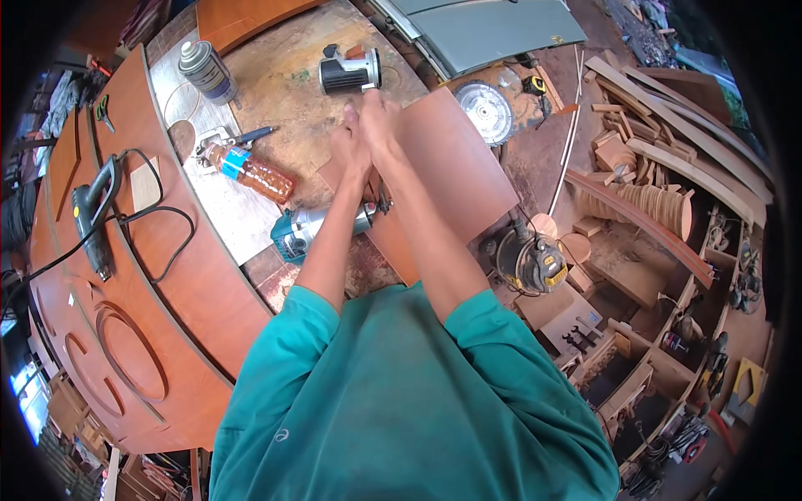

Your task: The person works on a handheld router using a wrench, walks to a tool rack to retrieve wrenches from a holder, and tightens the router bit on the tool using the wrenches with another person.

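Nearest, a teal power tool is lying on the bench under the forearms; beyond it both hands are closing on a brown board, left hand and right hand pinching its edge, steadying it; farther off, a silver-and-black router is standing.

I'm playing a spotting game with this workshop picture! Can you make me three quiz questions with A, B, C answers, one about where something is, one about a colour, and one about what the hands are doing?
1. Where does the plastic bottle lie?
A. on the workbench, left of the hands
B. on the floor
C. on a shelf

2. What colour are the person's sleeves?
A. red
B. teal green
C. white

3. What are the left hand and right hand doing?
A. hanging apart
B. holding the bottle
C. raised close together at the brown board

Answers: 1 A, it rests flat on the bench top. 2 B, both sleeves are teal. 3 C, the hands meet at the board's edge.
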The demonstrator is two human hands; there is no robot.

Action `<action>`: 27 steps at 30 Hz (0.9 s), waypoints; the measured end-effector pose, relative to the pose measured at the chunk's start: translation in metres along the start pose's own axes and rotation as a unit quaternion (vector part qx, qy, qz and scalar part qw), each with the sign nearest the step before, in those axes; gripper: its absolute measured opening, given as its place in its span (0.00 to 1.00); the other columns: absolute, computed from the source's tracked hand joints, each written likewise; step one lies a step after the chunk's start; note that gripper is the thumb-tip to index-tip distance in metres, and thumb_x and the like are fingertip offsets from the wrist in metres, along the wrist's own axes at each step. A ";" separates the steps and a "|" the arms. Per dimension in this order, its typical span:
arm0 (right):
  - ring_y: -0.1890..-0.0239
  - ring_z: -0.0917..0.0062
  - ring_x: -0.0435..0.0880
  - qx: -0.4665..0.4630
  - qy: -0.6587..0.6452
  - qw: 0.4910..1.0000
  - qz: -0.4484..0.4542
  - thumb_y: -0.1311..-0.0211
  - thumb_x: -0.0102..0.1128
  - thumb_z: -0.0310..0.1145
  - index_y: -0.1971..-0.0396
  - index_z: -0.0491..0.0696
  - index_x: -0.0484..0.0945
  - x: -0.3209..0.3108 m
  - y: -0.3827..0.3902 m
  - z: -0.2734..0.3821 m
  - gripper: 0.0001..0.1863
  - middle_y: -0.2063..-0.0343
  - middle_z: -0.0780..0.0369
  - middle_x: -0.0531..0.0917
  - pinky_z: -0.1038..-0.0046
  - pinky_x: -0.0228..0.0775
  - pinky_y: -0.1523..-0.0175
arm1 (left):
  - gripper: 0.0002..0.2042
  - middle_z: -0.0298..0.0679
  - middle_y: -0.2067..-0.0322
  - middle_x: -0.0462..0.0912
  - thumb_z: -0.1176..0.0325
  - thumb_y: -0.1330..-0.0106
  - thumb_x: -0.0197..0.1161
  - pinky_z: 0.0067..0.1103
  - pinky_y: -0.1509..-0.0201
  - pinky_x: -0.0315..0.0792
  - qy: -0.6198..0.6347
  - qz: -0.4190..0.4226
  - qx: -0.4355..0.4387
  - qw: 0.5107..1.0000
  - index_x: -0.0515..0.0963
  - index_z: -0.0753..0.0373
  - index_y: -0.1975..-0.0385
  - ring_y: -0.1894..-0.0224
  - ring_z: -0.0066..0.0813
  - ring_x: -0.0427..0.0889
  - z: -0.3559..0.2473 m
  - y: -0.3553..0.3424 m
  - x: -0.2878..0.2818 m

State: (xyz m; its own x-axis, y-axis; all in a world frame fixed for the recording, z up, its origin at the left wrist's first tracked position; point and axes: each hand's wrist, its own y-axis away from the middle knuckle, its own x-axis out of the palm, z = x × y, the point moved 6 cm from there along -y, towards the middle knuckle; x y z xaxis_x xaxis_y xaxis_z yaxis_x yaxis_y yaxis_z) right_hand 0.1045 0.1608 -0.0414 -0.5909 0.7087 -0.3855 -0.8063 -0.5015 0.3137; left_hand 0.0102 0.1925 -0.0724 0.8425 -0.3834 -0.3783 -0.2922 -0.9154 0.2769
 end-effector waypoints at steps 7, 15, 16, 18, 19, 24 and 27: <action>0.66 0.46 0.80 -0.087 0.010 0.994 -0.070 0.38 0.39 0.47 0.76 0.39 0.81 -0.004 0.014 0.009 0.27 0.74 0.42 0.79 0.53 0.68 0.56 | 0.32 0.57 0.86 0.75 0.51 0.29 0.40 0.38 0.72 0.68 0.110 -0.058 0.028 0.992 0.75 0.76 0.81 0.80 0.43 0.80 0.009 -0.002 -0.002; 0.68 0.46 0.80 -0.090 0.030 0.993 -0.066 0.39 0.40 0.46 0.78 0.39 0.81 -0.009 0.006 0.008 0.26 0.75 0.42 0.80 0.53 0.69 0.58 | 0.31 0.60 0.81 0.77 0.52 0.31 0.38 0.42 0.63 0.69 0.042 -0.004 0.028 0.999 0.76 0.76 0.80 0.73 0.53 0.81 -0.008 0.000 0.000; 0.65 0.47 0.80 -0.067 0.035 0.996 -0.040 0.37 0.39 0.46 0.75 0.39 0.81 -0.006 0.001 0.002 0.27 0.72 0.42 0.80 0.54 0.69 0.57 | 0.31 0.60 0.81 0.77 0.52 0.31 0.38 0.42 0.63 0.69 0.044 -0.003 0.028 0.999 0.76 0.76 0.80 0.73 0.53 0.81 -0.006 0.001 0.001; 0.62 0.48 0.80 -0.046 0.040 0.998 -0.019 0.35 0.38 0.46 0.73 0.39 0.81 -0.003 -0.008 -0.003 0.27 0.69 0.42 0.81 0.55 0.69 0.55 | 0.31 0.62 0.76 0.79 0.51 0.31 0.38 0.41 0.57 0.68 0.042 -0.015 -0.017 0.999 0.76 0.77 0.77 0.67 0.54 0.81 0.004 -0.002 0.005; 0.59 0.50 0.80 -0.015 0.039 0.999 0.015 0.34 0.37 0.47 0.68 0.39 0.80 0.002 -0.012 -0.008 0.27 0.65 0.43 0.81 0.57 0.69 0.54 | 0.31 0.62 0.76 0.79 0.51 0.31 0.38 0.41 0.57 0.68 0.043 -0.012 -0.014 0.999 0.76 0.77 0.77 0.67 0.54 0.81 0.006 -0.004 0.007; 0.54 0.56 0.79 0.144 -0.049 0.975 0.164 0.30 0.35 0.48 0.60 0.38 0.77 0.020 -0.010 -0.026 0.28 0.57 0.47 0.81 0.62 0.67 0.49 | 0.30 0.61 0.67 0.81 0.49 0.31 0.39 0.38 0.51 0.67 0.138 -0.014 -0.099 0.985 0.79 0.74 0.70 0.59 0.53 0.80 0.033 -0.013 0.011; 0.61 0.66 0.81 0.005 -0.090 0.986 0.140 0.30 0.38 0.39 0.66 0.39 0.77 0.023 0.005 -0.013 0.21 0.64 0.50 0.82 0.66 0.69 0.55 | 0.25 0.51 0.67 0.80 0.49 0.30 0.42 0.33 0.55 0.69 0.103 -0.037 -0.051 0.993 0.76 0.68 0.69 0.61 0.41 0.79 0.015 -0.007 0.004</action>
State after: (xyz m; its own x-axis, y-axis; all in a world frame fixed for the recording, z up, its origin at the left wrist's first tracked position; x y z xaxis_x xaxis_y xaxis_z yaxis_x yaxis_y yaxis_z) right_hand 0.0868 0.1686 -0.0598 -0.7743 0.6209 -0.1226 -0.6120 -0.6853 0.3947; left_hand 0.0090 0.1950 -0.0890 0.9376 -0.2736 -0.2147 -0.1887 -0.9188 0.3467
